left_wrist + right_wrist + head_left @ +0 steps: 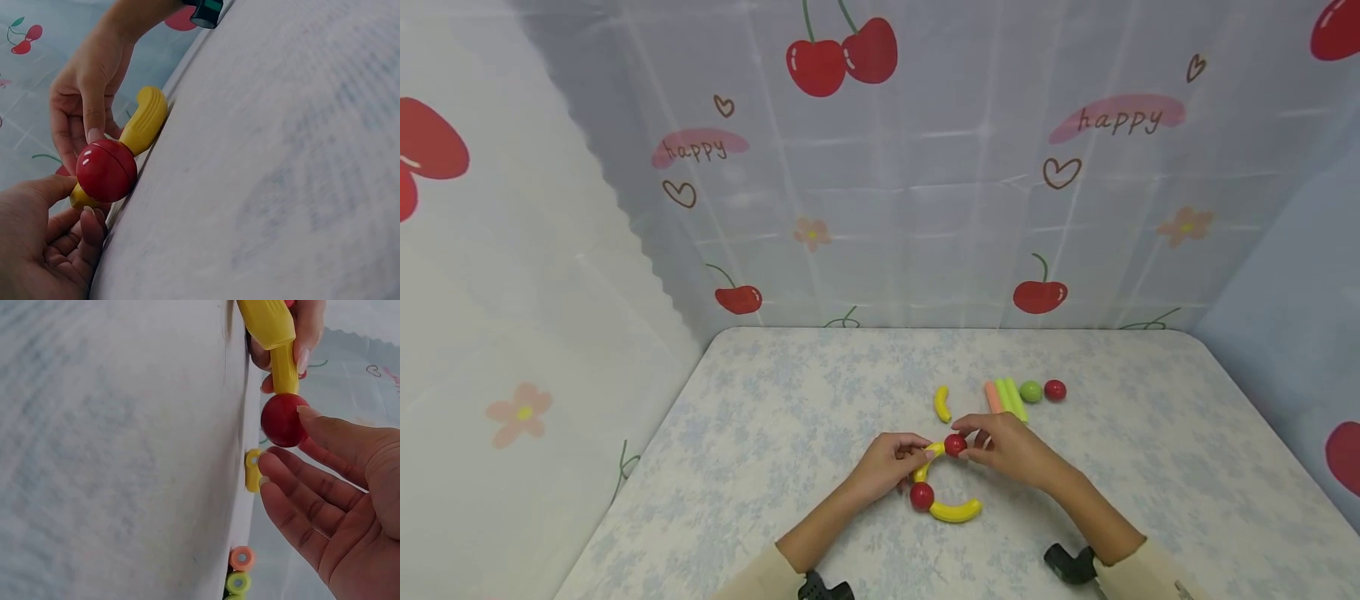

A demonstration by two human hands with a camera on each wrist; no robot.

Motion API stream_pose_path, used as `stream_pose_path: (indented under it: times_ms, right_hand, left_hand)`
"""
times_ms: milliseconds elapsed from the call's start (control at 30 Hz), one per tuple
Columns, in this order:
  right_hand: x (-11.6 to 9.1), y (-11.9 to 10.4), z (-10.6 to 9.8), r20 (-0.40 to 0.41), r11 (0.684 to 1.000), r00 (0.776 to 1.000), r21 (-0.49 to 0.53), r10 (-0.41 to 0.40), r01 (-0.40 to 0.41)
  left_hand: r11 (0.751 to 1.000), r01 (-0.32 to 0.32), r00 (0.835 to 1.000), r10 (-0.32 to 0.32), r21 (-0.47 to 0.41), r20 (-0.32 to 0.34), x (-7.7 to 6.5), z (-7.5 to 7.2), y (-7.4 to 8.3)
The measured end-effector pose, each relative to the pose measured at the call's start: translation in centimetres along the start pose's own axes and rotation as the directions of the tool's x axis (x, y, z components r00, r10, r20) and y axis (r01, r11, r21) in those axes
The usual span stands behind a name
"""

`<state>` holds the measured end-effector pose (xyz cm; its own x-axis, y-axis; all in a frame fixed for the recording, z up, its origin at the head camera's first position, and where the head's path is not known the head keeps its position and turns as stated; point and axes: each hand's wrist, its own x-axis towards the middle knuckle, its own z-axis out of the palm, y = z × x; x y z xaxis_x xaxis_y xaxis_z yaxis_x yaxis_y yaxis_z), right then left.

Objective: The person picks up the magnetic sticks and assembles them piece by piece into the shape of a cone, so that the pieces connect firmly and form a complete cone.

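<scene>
In the head view, two yellow curved rods and two red balls make an open C on the table. My left hand (887, 468) grips the upper curved rod (921, 473), its thumb and fingers either side. At that rod's far end, my right hand (1009, 448) pinches a red ball (955, 446), which meets the rod's tip in the right wrist view. The lower red ball (922, 497) joins the upper rod to the lower curved rod (957, 512), whose other end is free. The left wrist view has the lower ball (106, 170) close beside the left fingertips.
Behind the hands lies a loose yellow curved rod (942, 404). To its right are an orange stick (992, 397), light green sticks (1011, 398), a green ball (1031, 392) and another red ball (1056, 390). A cherry-print curtain (910, 183) hangs at the table's back edge.
</scene>
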<state>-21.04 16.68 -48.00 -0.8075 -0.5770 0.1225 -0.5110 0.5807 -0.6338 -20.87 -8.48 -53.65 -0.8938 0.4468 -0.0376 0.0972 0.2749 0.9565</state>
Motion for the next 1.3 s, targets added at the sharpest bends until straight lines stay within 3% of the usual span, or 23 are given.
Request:
stream_pose_path:
  times_ms: [200, 433, 733, 1067, 1300]
  right_hand:
    - [-0.2, -0.1, -0.4, -0.017, 1.0, 1.0, -0.011, 0.022, -0.022]
    - [-0.2, 0.2, -0.3, -0.014, 0.999, 0.999, -0.022, 0.049, -0.049]
    - [-0.3, 0.7, -0.5, -0.028, 0.997, 0.998, -0.035, 0.064, -0.065]
    - [-0.5, 0.7, -0.8, -0.011, 0.998, 0.998, -0.003, 0.055, -0.055]
    - [-0.5, 0.9, -1.1, -0.024, 0.991, 0.991, -0.019, 0.128, -0.129]
  left_hand:
    - [1.0, 0.002, 1.0, -0.002, 0.003, -0.004, 0.0, -0.2, 0.2]
    - [0.996, 0.014, 1.0, -0.013, 0.092, -0.018, -0.2, -0.5, 0.3]
    - [0.983, -0.025, 0.999, 0.02, 0.181, 0.031, 0.0, -1.3, 0.9]
    - [0.982, 0.009, 0.999, -0.017, 0.188, 0.041, -0.2, -1.5, 1.1]
    - [0.975, 0.034, 0.998, -0.043, 0.218, 0.036, -0.2, -1.6, 1.2]
